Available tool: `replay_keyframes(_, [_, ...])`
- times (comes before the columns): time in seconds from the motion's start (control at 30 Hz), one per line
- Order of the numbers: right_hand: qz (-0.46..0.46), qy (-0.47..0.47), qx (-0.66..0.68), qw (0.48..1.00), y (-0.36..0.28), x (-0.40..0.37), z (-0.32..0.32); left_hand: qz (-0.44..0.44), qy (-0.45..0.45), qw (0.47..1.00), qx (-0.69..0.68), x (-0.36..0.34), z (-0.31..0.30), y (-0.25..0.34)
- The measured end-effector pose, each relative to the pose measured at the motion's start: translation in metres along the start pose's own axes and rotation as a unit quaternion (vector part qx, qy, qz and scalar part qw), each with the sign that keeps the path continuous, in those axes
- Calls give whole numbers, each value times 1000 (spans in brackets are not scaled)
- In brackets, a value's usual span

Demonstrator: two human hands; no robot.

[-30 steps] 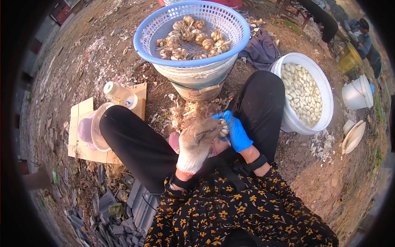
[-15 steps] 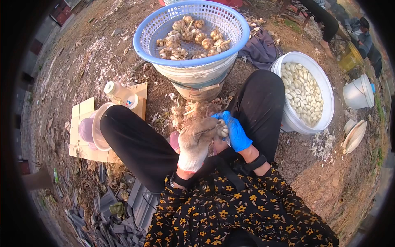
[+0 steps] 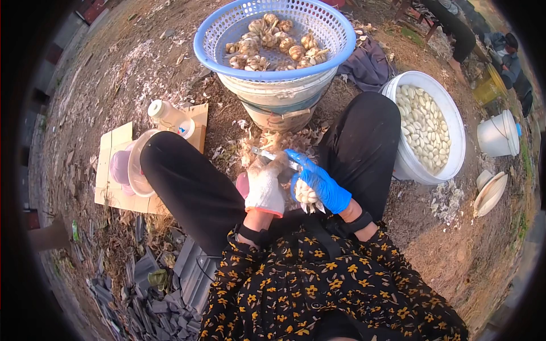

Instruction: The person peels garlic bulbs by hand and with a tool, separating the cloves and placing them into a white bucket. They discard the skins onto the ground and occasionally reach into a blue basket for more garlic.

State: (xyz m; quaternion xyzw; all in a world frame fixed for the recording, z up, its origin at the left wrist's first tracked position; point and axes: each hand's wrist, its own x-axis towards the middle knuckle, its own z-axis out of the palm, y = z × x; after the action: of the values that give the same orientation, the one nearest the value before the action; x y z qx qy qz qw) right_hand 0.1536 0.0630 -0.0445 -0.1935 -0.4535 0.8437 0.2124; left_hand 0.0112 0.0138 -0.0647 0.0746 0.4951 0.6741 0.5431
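My left hand, in a soiled white knit glove, is closed around a thin, pale, shiny blade-like tool; its exact kind is blurred. Beside it, my right hand wears a blue rubber glove and is wrapped round a garlic bulb whose white cloves show below the fingers. The blue index finger reaches toward the tool. Both hands are between my knees, above a heap of garlic skins. Just ahead, whole garlic bulbs lie in a blue plastic colander on top of a bucket.
Right of my knee stands a white bucket of peeled garlic cloves. Farther right are a lidded pail and a straw-coloured hat. At left, cardboard holds a plastic jar. Another person sits at upper right.
My hands have drawn slightly apart. The garlic bulb now hangs lower in my right hand, and the shiny tool shows at my left hand. The view has shifted slightly.
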Motion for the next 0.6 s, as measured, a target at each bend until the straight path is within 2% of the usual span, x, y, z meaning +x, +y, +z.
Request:
replay_keyframes(0.1, [90,-14,128,988,5,4,-21,6,6,1000,17,0,1,-2])
replay_keyframes(0.13, [87,-20,149,985,11,7,-26,39,36,994,91,-2,5,1])
replay_keyframes(0.23, [53,8,182,982,12,10,-29,53,80,994,54,-4,12,10])
replay_keyframes(0.33, [64,66,142,986,7,9,-20,78,83,991,63,0,0,11])
replay_keyframes(0.43, [70,41,126,989,-1,7,-24,114,73,989,56,-3,-2,10])
replay_keyframes(0.6, [-6,98,35,995,10,10,-25,188,36,975,113,-16,5,18])
